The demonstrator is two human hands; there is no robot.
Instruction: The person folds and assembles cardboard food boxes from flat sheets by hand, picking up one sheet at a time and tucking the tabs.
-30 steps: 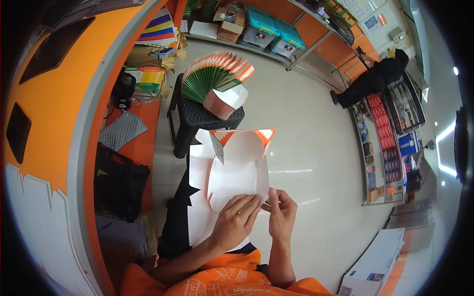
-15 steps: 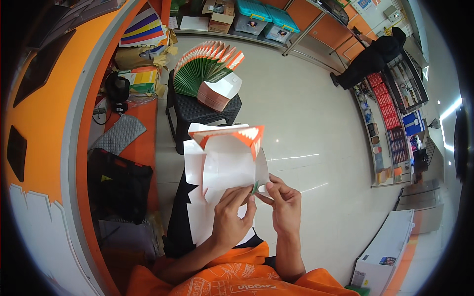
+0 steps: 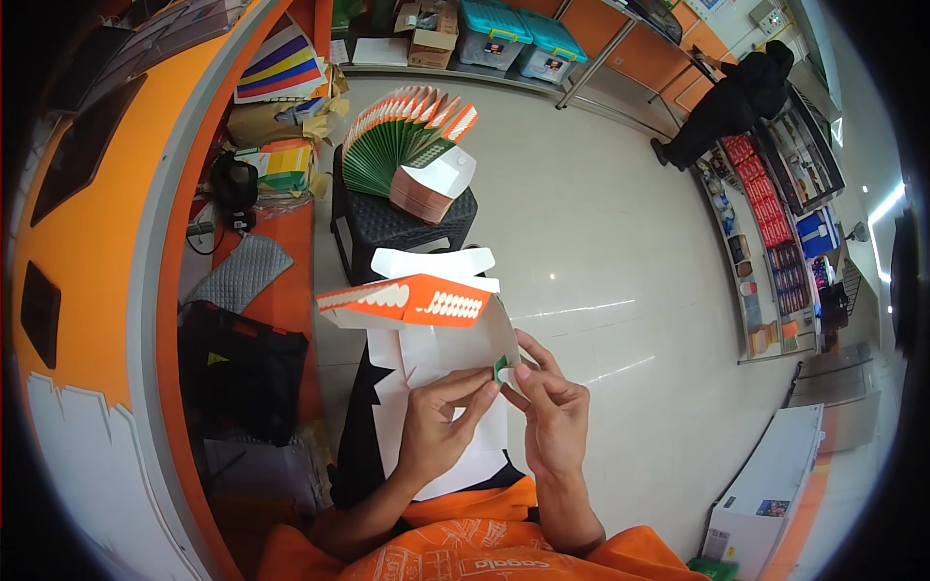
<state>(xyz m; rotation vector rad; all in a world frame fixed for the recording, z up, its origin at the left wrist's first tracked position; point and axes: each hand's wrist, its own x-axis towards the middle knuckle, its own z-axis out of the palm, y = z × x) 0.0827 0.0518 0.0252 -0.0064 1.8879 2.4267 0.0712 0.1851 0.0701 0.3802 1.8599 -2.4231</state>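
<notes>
Over the pale tiled floor [image 3: 620, 242], mid-frame, my left hand [image 3: 436, 426] and right hand [image 3: 554, 412] both pinch the white-and-orange carton blank [image 3: 426, 320]; I'd press that green tab [image 3: 501, 369] squarely along its crease.

1. I count two hands of mine at work, my left hand [image 3: 441, 436] and my right hand [image 3: 554, 418], both pinching one white and orange carton blank [image 3: 426, 324].
2. One black stool [image 3: 392, 223] stands just beyond that blank.
3. On the stool lie two heaps: one fan of green and orange flat cartons [image 3: 397, 136] and one small stack of folded white cartons [image 3: 436, 184].
4. Far beyond the stool sit two teal-lidded storage bins [image 3: 518, 39] and one brown cardboard box [image 3: 431, 24].
5. One person in black [image 3: 731, 102] stands well right of the stool.
</notes>
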